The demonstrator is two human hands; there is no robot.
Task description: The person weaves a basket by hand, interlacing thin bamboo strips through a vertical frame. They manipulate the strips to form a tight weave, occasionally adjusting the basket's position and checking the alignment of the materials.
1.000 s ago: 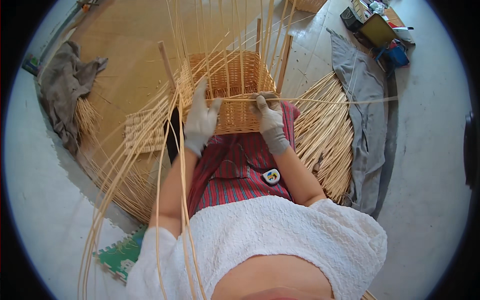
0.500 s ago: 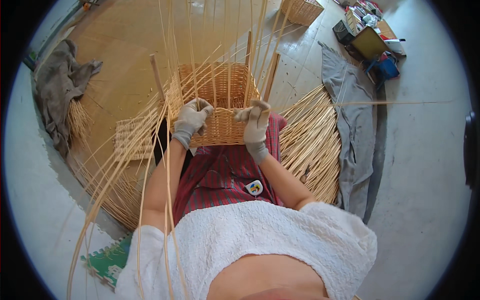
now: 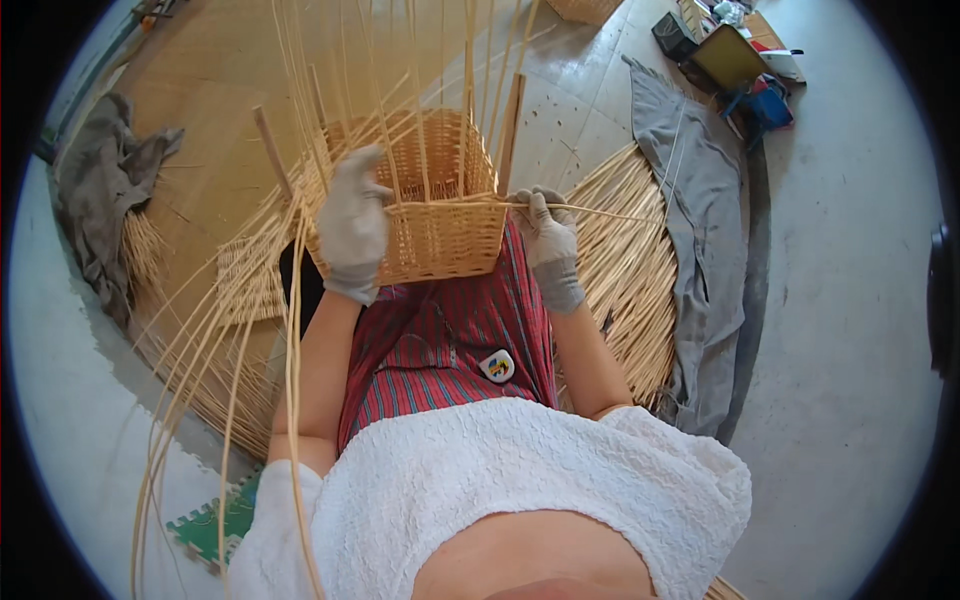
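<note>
A partly woven wicker basket [image 3: 435, 245] rests at my lap, with tall upright canes [image 3: 418, 100] rising from its walls and wooden stakes [image 3: 512, 135] at its corners. My left hand [image 3: 352, 225], in a pale work glove, lies along the near left corner, fingers upward and thumb apart. Just beyond the near right corner, my gloved right hand [image 3: 548, 238] pinches a long thin wicker strand [image 3: 618, 213]. That strand runs along the basket's near upper edge and out to the right. Loose canes [image 3: 228, 370] trail from the left side down past my left arm.
A large bundle of cut canes [image 3: 635, 290] lies to the right beside a grey cloth [image 3: 705, 260]. Another grey cloth [image 3: 95, 200] and a flat woven panel [image 3: 250, 280] are at left. A second basket [image 3: 585, 8] stands at the far edge, near assorted items [image 3: 735, 60].
My right hand has moved rightward past the basket's corner with the strand. My left hand has left its pinch at the rim and straightened at the left corner. The basket has shifted left and tilted.
</note>
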